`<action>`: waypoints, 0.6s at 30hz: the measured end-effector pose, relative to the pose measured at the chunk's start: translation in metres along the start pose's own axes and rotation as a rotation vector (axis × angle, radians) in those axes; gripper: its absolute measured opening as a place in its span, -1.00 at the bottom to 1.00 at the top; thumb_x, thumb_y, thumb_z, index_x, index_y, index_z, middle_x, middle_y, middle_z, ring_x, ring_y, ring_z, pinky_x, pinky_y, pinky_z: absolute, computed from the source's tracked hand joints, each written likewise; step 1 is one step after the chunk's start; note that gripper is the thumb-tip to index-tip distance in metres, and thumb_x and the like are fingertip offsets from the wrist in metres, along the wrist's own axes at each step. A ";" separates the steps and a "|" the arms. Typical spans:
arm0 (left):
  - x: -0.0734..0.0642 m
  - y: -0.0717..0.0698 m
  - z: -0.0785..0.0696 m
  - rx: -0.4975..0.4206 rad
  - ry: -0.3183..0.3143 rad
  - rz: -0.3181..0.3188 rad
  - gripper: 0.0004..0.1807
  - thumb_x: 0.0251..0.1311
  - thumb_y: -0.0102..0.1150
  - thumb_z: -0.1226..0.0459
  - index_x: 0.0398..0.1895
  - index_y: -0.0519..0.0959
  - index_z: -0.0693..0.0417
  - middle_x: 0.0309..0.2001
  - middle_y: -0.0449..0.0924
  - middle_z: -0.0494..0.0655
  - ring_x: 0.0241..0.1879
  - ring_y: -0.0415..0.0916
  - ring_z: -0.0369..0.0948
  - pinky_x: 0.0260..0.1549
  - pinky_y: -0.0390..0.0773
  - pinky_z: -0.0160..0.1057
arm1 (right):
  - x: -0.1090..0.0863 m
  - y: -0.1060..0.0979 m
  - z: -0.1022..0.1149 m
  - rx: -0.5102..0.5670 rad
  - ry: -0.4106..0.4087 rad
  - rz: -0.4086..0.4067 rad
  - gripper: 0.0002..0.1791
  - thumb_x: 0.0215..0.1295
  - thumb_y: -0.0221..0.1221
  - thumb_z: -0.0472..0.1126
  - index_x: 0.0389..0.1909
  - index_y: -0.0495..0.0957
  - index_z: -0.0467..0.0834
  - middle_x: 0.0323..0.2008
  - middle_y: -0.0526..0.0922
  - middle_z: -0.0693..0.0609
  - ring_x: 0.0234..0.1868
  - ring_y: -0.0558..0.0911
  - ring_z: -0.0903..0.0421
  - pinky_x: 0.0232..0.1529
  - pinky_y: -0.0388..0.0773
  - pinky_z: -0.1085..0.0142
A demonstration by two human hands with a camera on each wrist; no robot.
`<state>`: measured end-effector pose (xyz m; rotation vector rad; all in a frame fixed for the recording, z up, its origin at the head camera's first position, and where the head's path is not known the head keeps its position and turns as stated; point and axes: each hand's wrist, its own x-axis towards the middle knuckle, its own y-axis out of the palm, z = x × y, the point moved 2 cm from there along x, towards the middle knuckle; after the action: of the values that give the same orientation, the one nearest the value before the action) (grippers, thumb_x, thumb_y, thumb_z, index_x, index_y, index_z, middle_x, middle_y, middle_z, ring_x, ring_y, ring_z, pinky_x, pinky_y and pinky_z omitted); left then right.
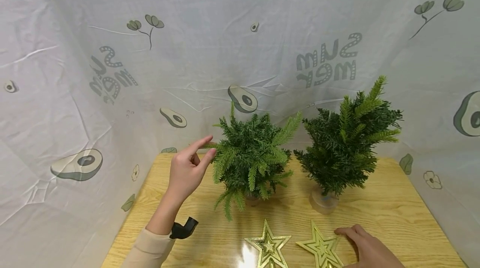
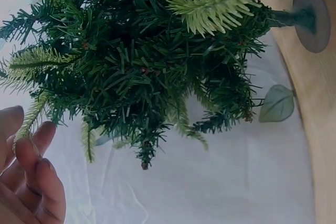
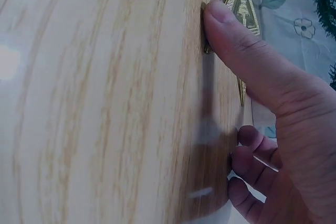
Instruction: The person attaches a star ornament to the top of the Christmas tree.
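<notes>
My left hand (image 1: 187, 168) is at the left side of a bushy artificial Christmas tree (image 1: 255, 155). Its bent fingers and thumb hold the tip of a light green branch (image 2: 32, 116). My right hand (image 1: 371, 247) rests on the table beside a gold star tree topper (image 1: 321, 248), with fingertips and thumb at the star's right-hand points. In the right wrist view the thumb overlaps part of this star (image 3: 244, 11), and the other fingertips lie on the wood. Another gold star topper (image 1: 268, 246) lies flat to its left.
A second artificial tree (image 1: 348, 143) leans to the right on a round wooden base (image 1: 323, 201). Both trees stand on a light wooden table (image 1: 401, 201). A white curtain (image 1: 210, 51) printed with avocados and flowers hangs behind and at both sides.
</notes>
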<state>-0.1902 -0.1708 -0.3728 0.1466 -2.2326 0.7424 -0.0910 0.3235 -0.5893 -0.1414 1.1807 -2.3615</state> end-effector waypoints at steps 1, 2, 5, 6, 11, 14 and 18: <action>0.000 0.000 0.000 0.002 -0.004 -0.001 -0.58 0.33 0.41 0.29 0.25 0.68 0.02 -0.77 0.21 -0.38 -0.79 0.11 -0.41 -0.77 0.13 -0.35 | 0.000 0.000 0.000 -0.001 -0.020 -0.013 -0.18 0.15 0.52 0.15 0.33 0.48 -0.16 -0.19 0.36 0.04 -0.43 0.32 0.37 -0.49 0.26 0.31; 0.000 0.000 0.000 0.005 -0.009 -0.003 -0.59 0.33 0.41 0.29 0.24 0.69 0.02 -0.77 0.21 -0.38 -0.79 0.11 -0.41 -0.77 0.13 -0.35 | 0.000 0.001 0.001 0.001 -0.041 -0.025 -0.18 0.15 0.52 0.13 0.35 0.48 -0.14 -0.20 0.35 0.05 -0.43 0.30 0.37 -0.50 0.25 0.31; 0.000 0.001 0.001 0.013 -0.019 -0.009 -0.62 0.34 0.40 0.27 0.21 0.70 0.03 -0.77 0.22 -0.38 -0.78 0.11 -0.40 -0.76 0.13 -0.35 | 0.000 0.001 0.001 0.007 -0.077 -0.054 -0.19 0.12 0.55 0.10 0.34 0.50 -0.13 -0.21 0.33 0.05 -0.45 0.25 0.38 -0.52 0.21 0.32; 0.000 0.001 0.001 0.014 -0.020 -0.010 -0.63 0.35 0.40 0.27 0.20 0.71 0.03 -0.77 0.21 -0.38 -0.78 0.11 -0.40 -0.75 0.13 -0.35 | 0.000 0.001 0.001 0.012 -0.073 -0.056 -0.20 0.11 0.55 0.10 0.32 0.51 -0.13 -0.20 0.33 0.04 -0.45 0.25 0.38 -0.52 0.22 0.31; 0.000 0.001 0.001 0.010 -0.017 -0.018 -0.66 0.36 0.39 0.27 0.18 0.72 0.03 -0.77 0.21 -0.38 -0.79 0.09 -0.40 -0.75 0.12 -0.34 | 0.000 -0.002 -0.002 0.002 -0.012 -0.025 -0.23 0.08 0.57 0.13 0.16 0.49 -0.20 -0.11 0.37 -0.02 -0.35 0.41 0.39 -0.49 0.39 0.30; 0.000 0.001 0.001 0.007 -0.014 -0.022 -0.67 0.36 0.38 0.28 0.17 0.72 0.03 -0.77 0.20 -0.38 -0.79 0.07 -0.41 -0.76 0.11 -0.34 | 0.001 -0.004 -0.003 0.017 0.049 0.014 -0.23 0.11 0.55 0.15 0.14 0.45 -0.22 -0.02 0.42 -0.05 -0.22 0.54 0.29 -0.39 0.50 0.28; -0.001 0.002 0.002 0.005 -0.009 -0.026 -0.70 0.36 0.38 0.29 0.13 0.74 0.04 -0.77 0.18 -0.37 -0.79 0.04 -0.42 -0.76 0.09 -0.33 | 0.001 -0.006 -0.003 0.109 0.105 0.050 -0.21 0.17 0.52 0.12 0.25 0.45 -0.25 0.02 0.49 -0.06 -0.13 0.56 0.20 -0.32 0.53 0.27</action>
<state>-0.1916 -0.1707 -0.3752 0.1819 -2.2332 0.7350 -0.0949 0.3284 -0.5868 0.0489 1.0869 -2.4075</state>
